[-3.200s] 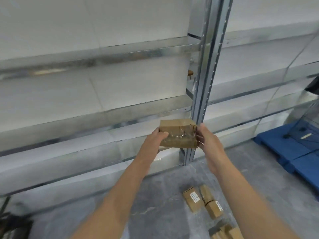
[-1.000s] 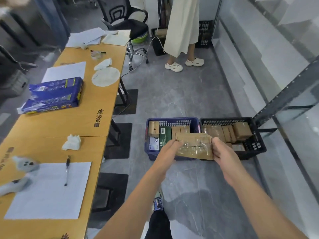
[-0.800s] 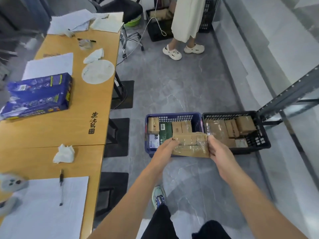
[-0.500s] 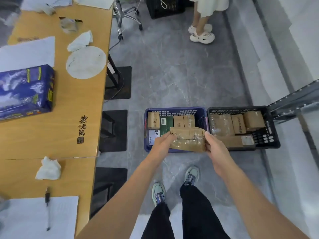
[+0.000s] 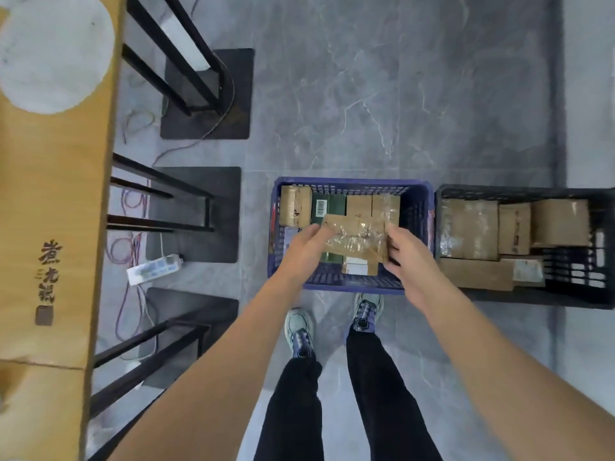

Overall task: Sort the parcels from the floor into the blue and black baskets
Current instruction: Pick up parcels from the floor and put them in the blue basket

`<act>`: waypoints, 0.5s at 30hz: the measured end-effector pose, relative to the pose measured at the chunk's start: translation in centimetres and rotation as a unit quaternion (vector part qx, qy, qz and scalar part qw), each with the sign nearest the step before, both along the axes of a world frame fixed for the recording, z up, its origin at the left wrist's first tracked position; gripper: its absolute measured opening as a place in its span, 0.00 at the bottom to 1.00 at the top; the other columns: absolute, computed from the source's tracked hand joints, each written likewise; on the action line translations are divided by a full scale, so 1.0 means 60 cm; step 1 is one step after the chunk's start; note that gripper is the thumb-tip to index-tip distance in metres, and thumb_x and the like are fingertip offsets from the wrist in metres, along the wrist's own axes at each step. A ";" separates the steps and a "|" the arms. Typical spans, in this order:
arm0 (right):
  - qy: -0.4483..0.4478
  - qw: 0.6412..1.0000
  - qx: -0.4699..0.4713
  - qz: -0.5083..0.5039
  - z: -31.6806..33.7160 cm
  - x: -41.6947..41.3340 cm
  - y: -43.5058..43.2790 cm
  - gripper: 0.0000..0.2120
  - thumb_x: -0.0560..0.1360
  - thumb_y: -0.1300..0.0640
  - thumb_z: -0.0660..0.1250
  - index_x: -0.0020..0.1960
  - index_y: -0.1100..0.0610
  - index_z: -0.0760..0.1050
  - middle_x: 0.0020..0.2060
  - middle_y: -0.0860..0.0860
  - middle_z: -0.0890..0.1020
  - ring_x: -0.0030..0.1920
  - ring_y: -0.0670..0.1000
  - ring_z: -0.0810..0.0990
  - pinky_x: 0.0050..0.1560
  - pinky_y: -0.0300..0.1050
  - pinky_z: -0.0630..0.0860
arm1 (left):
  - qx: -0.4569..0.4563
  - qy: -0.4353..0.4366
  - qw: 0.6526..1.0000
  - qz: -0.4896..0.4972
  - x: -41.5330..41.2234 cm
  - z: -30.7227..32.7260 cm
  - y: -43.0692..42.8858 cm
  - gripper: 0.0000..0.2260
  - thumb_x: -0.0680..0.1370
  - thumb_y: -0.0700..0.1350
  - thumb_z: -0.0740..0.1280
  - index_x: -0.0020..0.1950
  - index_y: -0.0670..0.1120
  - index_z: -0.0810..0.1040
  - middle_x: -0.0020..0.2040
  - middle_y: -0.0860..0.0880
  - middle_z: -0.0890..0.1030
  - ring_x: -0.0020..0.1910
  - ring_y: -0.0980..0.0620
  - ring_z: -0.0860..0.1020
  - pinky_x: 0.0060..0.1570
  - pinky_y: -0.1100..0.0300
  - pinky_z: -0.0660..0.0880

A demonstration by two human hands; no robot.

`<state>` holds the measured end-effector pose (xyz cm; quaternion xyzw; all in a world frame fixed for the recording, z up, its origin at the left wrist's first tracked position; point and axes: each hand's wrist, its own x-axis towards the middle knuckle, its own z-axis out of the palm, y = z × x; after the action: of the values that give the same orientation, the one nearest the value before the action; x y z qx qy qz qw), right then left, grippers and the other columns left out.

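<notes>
I hold a brown cardboard parcel (image 5: 355, 240) wrapped in clear tape, right over the blue basket (image 5: 420, 207). My left hand (image 5: 304, 251) grips its left end and my right hand (image 5: 404, 254) grips its right end. The blue basket sits on the floor in front of my feet and holds several parcels, one of them green. The black basket (image 5: 565, 296) stands directly to its right, touching it, with several brown parcels inside.
A wooden table (image 5: 50, 201) with black metal legs runs along the left; a white round disc (image 5: 55, 51) lies on it. A white power strip (image 5: 153, 269) and loose cables lie under the table. Grey tiled floor stretches beyond the baskets.
I have turned from the metal shelf, walked up to the baskets and looked down. The parcel, held in both hands throughout, has come from beside the shelf to above the blue basket.
</notes>
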<state>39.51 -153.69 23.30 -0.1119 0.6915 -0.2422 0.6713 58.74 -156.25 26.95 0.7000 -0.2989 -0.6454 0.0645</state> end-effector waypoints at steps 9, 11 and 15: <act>-0.005 1.000 0.008 -0.009 -0.253 0.029 -0.119 0.20 0.84 0.41 0.63 0.72 0.49 0.75 0.69 0.48 0.78 0.69 0.51 0.76 0.75 0.59 0.70 | -0.006 -0.026 1.000 -0.008 0.004 -0.243 -0.106 0.28 0.82 0.60 0.63 0.81 0.55 0.66 0.79 0.53 0.67 0.74 0.51 0.67 0.75 0.42 0.65; -0.002 1.000 0.015 -0.014 -0.301 0.040 -0.142 0.16 0.84 0.42 0.64 0.68 0.48 0.74 0.69 0.48 0.78 0.68 0.51 0.76 0.74 0.58 0.70 | -0.008 -0.031 0.999 -0.015 0.011 -0.295 -0.124 0.30 0.81 0.61 0.62 0.82 0.55 0.64 0.81 0.53 0.65 0.78 0.49 0.65 0.76 0.40 0.64; 0.018 1.000 0.019 -0.012 -0.381 0.059 -0.182 0.10 0.85 0.43 0.63 0.60 0.47 0.76 0.63 0.48 0.81 0.60 0.48 0.79 0.72 0.55 0.73 | -0.016 -0.042 0.999 -0.005 0.016 -0.374 -0.158 0.32 0.80 0.61 0.65 0.82 0.52 0.63 0.82 0.50 0.63 0.79 0.46 0.64 0.75 0.39 0.65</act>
<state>43.07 -164.59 0.45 -0.0948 0.7091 -0.2350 0.6580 59.67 -165.76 4.50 0.7241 -0.3153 -0.6105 0.0598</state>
